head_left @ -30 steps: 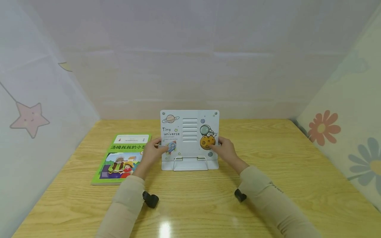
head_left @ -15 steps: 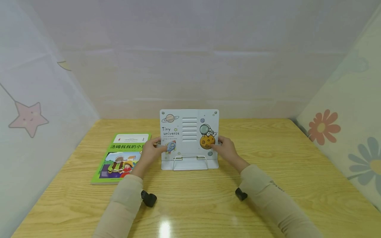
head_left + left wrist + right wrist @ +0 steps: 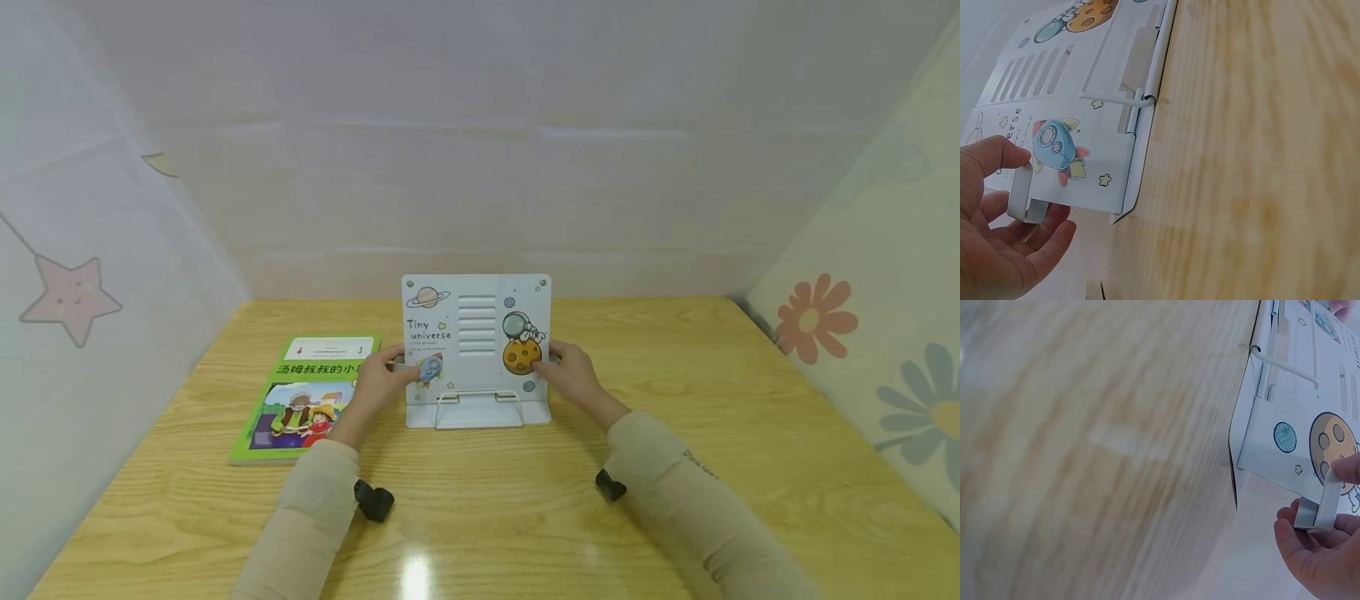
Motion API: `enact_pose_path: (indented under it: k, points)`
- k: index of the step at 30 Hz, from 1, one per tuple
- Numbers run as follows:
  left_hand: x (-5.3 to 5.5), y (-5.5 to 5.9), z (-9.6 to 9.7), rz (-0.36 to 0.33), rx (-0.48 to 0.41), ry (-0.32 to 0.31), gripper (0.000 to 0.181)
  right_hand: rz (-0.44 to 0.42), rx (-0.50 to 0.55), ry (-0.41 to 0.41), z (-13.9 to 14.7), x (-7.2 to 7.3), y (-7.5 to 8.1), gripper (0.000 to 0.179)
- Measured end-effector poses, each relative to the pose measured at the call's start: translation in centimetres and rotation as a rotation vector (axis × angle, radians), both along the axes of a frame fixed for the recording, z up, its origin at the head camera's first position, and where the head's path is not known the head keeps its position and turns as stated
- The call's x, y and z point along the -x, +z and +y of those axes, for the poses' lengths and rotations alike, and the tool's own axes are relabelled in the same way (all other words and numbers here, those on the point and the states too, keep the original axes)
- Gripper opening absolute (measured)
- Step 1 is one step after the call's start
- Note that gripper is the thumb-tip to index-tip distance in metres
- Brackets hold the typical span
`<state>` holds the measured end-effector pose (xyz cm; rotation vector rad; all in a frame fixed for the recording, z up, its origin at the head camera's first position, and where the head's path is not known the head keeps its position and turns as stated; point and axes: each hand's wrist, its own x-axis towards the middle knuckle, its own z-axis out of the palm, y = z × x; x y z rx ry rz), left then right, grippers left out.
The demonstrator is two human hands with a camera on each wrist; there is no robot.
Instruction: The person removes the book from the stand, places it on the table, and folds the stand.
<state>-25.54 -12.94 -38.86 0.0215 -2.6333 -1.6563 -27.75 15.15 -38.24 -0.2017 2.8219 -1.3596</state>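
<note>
A white metal book stand [image 3: 480,375] printed with "Tiny universe", a rocket and an astronaut stands upright on the table. My left hand [image 3: 378,379] pinches the narrow side clip [image 3: 1020,190] at its left edge, thumb in front and the other fingers behind. At the right edge, my right hand [image 3: 573,379] pinches the matching clip [image 3: 1329,503] the same way. Both clips stick out past the panel's sides. A white wire page holder [image 3: 480,427] runs along the stand's lower front, above its bent bottom ledge.
A green picture book [image 3: 300,417] lies flat on the wooden table [image 3: 480,517], left of the stand, partly covered by my left wrist. Behind the table hangs a pale cloth wall [image 3: 480,167]. Patterned cloths with a star [image 3: 71,300] and flowers [image 3: 816,319] close off both sides.
Both thumbs have shifted slightly outward along the stand's face, and the side clips show more beyond its edges. The stand and the book keep their places on the table.
</note>
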Motion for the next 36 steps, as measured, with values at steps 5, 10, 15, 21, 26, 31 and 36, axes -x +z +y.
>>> enact_pose_path:
  k: [5,10,15,21,26,31,36]
  points:
    - [0.0,0.0,-0.1,-0.002,0.002,0.007,0.045,0.037,-0.019,-0.002,-0.2,0.0,0.2,0.036]
    - [0.0,0.0,-0.3,-0.020,-0.007,0.016,0.045,0.084,-0.024,-0.008,-0.3,0.3,-0.1,0.031]
    - [0.1,0.0,-0.4,0.004,0.024,0.015,0.039,0.106,-0.039,-0.032,-0.4,0.6,-0.3,0.027]
    - [0.2,0.2,-0.4,0.049,0.053,0.033,0.035,0.106,-0.047,-0.054,-0.5,0.9,0.0,0.026]
    - [0.3,0.3,-0.5,0.064,0.064,0.063,0.034,0.097,-0.049,-0.060,-0.5,1.3,0.0,0.027]
    - [0.2,0.2,-0.4,0.062,0.056,0.083,0.030,0.097,-0.041,-0.080,-0.7,1.6,0.1,0.026]
    - [-0.1,0.3,-0.2,0.045,0.047,0.083,0.028,0.099,-0.033,-0.116,-1.0,1.9,0.2,0.026]
